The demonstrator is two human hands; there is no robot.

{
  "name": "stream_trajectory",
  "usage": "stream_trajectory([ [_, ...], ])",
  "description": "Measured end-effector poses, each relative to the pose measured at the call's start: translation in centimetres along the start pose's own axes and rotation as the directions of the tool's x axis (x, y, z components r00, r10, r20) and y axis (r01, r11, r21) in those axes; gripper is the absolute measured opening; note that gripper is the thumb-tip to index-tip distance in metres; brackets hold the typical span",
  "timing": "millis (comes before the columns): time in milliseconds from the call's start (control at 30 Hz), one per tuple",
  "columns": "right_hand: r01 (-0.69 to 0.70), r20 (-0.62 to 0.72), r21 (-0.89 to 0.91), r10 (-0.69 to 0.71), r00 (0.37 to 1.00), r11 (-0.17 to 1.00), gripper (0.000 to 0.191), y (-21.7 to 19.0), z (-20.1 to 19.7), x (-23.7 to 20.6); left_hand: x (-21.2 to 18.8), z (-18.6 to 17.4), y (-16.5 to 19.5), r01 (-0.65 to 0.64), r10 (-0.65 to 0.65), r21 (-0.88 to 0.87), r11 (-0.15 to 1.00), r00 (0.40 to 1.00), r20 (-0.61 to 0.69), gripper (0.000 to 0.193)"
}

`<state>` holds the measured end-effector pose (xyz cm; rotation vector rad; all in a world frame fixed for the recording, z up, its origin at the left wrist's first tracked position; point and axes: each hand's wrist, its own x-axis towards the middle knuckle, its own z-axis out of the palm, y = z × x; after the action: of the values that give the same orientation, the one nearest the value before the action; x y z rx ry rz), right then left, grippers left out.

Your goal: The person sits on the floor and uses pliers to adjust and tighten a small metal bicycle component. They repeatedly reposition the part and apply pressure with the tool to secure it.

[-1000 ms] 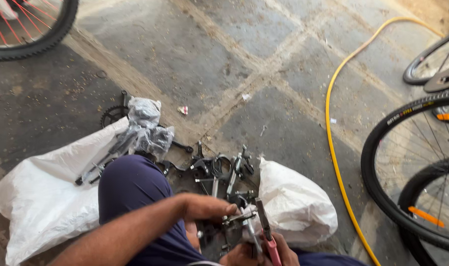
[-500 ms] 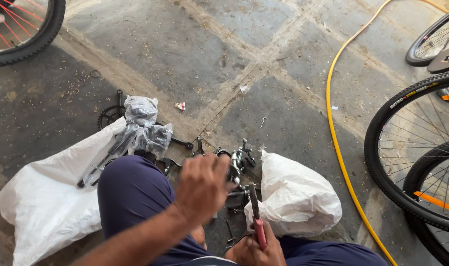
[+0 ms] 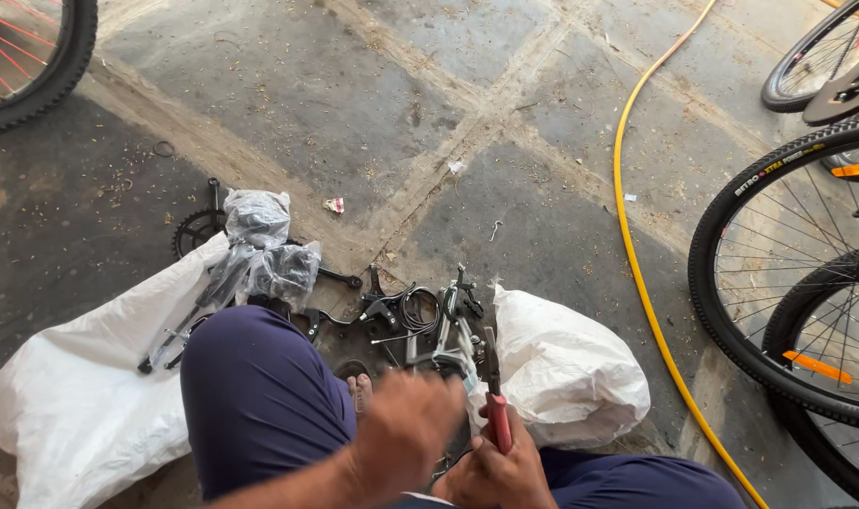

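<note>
The floor (image 3: 288,85) is rough, matt concrete, dusty and stained. The sacks (image 3: 566,372) look like woven white plastic, crinkled, with a faint sheen. The pliers (image 3: 495,396) have dull metal jaws and glossy red plastic grips. The brake parts (image 3: 420,316) are black, seemingly metal and plastic, part glossy. The wrap (image 3: 260,247) is clear, shiny plastic film. The trousers (image 3: 260,396) are smooth, matt blue cloth. The hose (image 3: 637,254) is smooth yellow plastic. The tyres (image 3: 722,283) are matt black rubber with thin bright metal spokes
</note>
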<state>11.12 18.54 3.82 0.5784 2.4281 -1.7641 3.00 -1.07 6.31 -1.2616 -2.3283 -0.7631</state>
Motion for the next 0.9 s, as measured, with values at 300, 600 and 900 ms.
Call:
stream_trajectory([
  [300, -0.207, 0.024, 0.101, 0.206, 0.978, 0.973, 0.044, 0.0, -1.5, 0.5, -2.4, 4.3, -0.4, -0.189, 0.202, -0.08, 0.979, 0.954, 0.223, 0.056],
  [600, -0.017, -0.055, -0.195, 0.006, 0.998, 0.981, 0.054, -1.2, -1.6, -0.6, 2.9, 0.4, -1.7, 0.326, -0.236, -0.259, 0.909, 0.916, 0.324, 0.129],
  [900, -0.184, 0.04, -0.145, 0.192, 0.981, 0.972, 0.054, 0.7, 0.6, -1.0, -0.2, 6.1, -1.1, 0.184, -0.255, 0.235, 0.954, 0.911, 0.323, 0.104],
])
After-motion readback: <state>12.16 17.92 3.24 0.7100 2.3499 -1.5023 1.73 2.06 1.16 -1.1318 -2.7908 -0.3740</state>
